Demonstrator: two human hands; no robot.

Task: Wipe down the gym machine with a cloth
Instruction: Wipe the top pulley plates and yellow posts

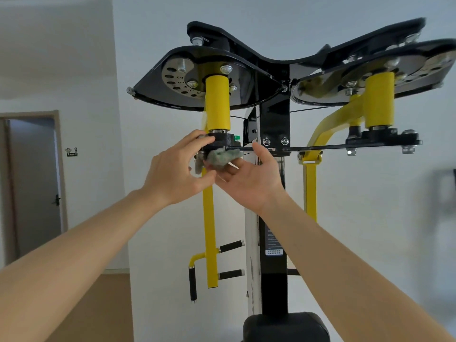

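White walls and a doorway (34, 183) at the left stand behind the black-and-yellow gym machine (274, 124). The left hand (176, 169) reaches up, its grip curled over the black pivot block (222, 140) below the yellow sleeve. The right hand (249, 181) lies palm up, grip released and thumb spread, its fingers pressing the wadded grey-green cloth (222, 156) against the block's underside

above you, the curved black metal plate (249, 91) is glossy and mirror-smooth, and the round perforated steel disc (172, 79) under it shines bright. the yellow painted metal tube (218, 102) looks smooth and semi-gloss. the crumpled grey-green cloth (220, 157) is fuzzy; the short black foam grips (230, 246) are matt.
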